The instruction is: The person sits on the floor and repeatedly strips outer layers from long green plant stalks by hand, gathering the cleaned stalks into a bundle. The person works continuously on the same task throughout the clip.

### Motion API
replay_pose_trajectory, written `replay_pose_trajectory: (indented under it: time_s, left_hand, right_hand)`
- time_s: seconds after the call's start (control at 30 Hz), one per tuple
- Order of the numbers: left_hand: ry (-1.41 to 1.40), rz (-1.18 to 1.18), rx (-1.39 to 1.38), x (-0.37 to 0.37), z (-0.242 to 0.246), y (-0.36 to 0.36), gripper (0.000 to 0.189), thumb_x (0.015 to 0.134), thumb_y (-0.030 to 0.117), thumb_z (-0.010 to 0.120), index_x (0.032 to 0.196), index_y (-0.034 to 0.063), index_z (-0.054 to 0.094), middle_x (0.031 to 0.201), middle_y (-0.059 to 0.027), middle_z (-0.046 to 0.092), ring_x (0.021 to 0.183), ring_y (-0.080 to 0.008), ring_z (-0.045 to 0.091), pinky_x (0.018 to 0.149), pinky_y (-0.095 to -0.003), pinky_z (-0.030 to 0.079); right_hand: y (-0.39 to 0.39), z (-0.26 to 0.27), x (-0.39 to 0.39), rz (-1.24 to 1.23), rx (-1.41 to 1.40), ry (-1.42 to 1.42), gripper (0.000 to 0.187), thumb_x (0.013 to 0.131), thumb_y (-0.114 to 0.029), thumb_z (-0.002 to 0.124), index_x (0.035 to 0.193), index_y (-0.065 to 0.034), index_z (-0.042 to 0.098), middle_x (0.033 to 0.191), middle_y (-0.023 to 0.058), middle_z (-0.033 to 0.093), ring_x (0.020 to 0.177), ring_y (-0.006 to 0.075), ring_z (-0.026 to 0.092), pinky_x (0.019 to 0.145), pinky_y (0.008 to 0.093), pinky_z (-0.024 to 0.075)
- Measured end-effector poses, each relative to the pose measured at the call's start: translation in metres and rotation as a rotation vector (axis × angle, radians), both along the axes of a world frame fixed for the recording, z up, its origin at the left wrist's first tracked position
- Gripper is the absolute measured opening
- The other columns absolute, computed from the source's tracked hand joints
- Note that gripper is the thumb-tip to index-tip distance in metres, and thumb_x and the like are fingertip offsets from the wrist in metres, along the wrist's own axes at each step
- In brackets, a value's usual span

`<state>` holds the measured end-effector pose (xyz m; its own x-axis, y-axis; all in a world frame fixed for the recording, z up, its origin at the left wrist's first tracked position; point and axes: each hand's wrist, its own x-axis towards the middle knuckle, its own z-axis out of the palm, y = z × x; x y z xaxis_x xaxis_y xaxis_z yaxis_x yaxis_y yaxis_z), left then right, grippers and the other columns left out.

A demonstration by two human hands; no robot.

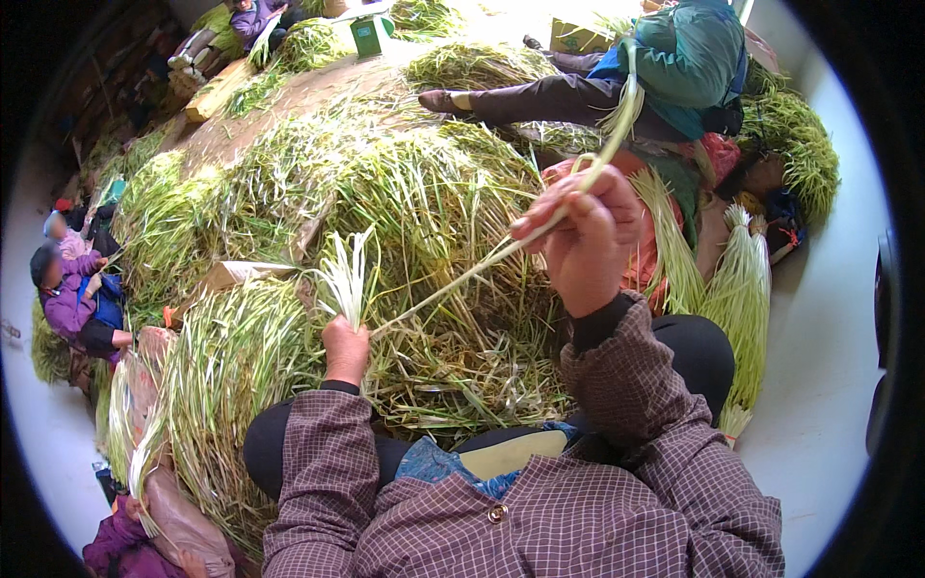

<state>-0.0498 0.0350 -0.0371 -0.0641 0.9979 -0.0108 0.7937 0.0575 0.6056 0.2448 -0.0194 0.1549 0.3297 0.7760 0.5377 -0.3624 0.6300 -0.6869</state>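
My left hand (345,350) is closed around a small bunch of pale leafy stalks (350,278), whose white ends fan out above the fist. My right hand (589,235) is raised higher and farther right, pinching a long pale plant stalk (462,278) between thumb and fingers. From beside my left fist this stalk slants up to my right hand. A thicker pale length (614,144) continues above the fingers. Beneath both hands spreads a heap of loose green and yellowed stalks (441,318), partly dry and tangled.
Bundled pale stalks (737,311) lie at my right, beside red plastic sheeting (643,253). A person in a green jacket (686,65) sits ahead, legs stretched leftwards. Other people work along the left side. A green scale (368,35) and a wooden plank (217,90) are farther back.
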Motion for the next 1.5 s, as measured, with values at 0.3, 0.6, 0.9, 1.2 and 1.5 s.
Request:
replay_pose_trajectory:
  time_s: [0.3,0.6,0.9,1.2,1.5]
  left_hand:
    - [0.061,-0.098,-0.164,-0.019,-0.015,0.004,0.039,0.072,0.015,0.081,0.097,-0.0073,0.06,0.089,-0.0218,0.065,0.084,-0.0294,0.067,0.077,-0.0346,0.055]
    - [-0.981,-0.095,-0.206,0.041,0.055,-0.03,0.017,0.092,0.01,0.057,0.094,-0.0058,0.063,0.089,-0.0177,0.069,0.071,-0.0205,0.068,0.063,-0.0281,0.057]
    - [-1.453,-0.114,-0.64,0.048,0.055,-0.045,0.032,0.093,0.034,0.057,0.088,0.0032,0.052,0.064,-0.0037,0.055,0.052,-0.0154,0.059,0.046,-0.0295,0.054]
    - [-2.044,-0.254,-0.067,-0.003,0.093,-0.014,0.025,0.096,0.031,0.053,0.085,0.0096,0.046,0.064,0.0042,0.038,0.046,-0.0042,0.037,0.037,-0.0186,0.037]
    - [-2.027,-0.153,-0.125,0.003,0.073,-0.016,0.019,0.095,0.025,0.056,0.084,0.0111,0.049,0.067,0.0041,0.043,0.049,-0.0054,0.04,0.042,-0.021,0.038]
  right_hand:
    - [0.003,0.033,0.084,-0.154,0.235,0.278,0.012,0.093,-0.015,0.052,0.087,-0.0057,0.054,0.076,0.0027,0.056,0.063,0.0111,0.05,0.057,0.0233,0.0466]
    - [0.035,-0.099,-0.03,0.146,-0.516,0.011,0.017,0.095,-0.017,0.05,0.087,-0.0031,0.053,0.076,0.0108,0.065,0.061,0.0164,0.066,0.051,0.0258,0.0547]
    - [0.066,-0.162,-0.064,0.407,-0.663,0.165,0.017,0.097,-0.017,0.049,0.091,-0.0022,0.056,0.081,0.0101,0.066,0.067,0.0178,0.067,0.058,0.0285,0.0568]
    - [0.059,-0.264,-0.027,0.022,-0.724,-1.258,0.026,0.083,-0.018,0.066,0.091,0.0037,0.053,0.09,0.0218,0.06,0.086,0.0387,0.06,0.075,0.0451,0.0477]
    - [0.077,-0.255,-0.035,-0.039,-0.774,-1.44,0.029,0.08,-0.017,0.069,0.093,0.0026,0.052,0.091,0.0239,0.06,0.09,0.0415,0.059,0.079,0.047,0.0479]
